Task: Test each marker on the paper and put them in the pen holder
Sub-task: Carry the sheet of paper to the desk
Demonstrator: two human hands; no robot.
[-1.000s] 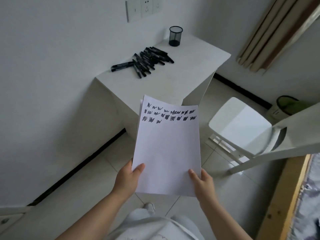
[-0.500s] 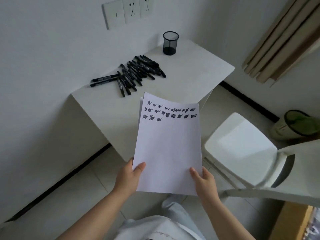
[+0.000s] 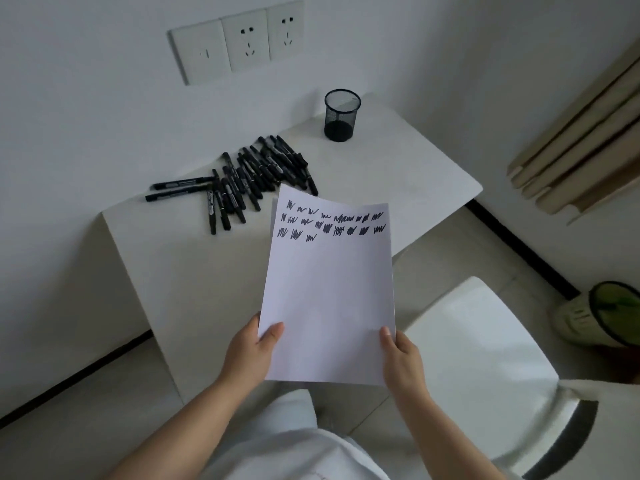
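Paper (image 3: 329,299), white, black scribbles in three top rows; left hand (image 3: 247,355) and right hand (image 3: 403,362) pinching it

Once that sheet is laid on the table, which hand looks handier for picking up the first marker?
Probably the left hand. Both hands hold the paper by its bottom corners, but the markers lie on the table up and left of the sheet, on that hand's side. The right hand would have to cross over.

I see a white paper (image 3: 329,306) with rows of black zigzag scribbles across its top. Beyond the paper lie black markers (image 3: 242,178) on a white table (image 3: 398,168); farther back stands a black mesh pen holder (image 3: 341,116).
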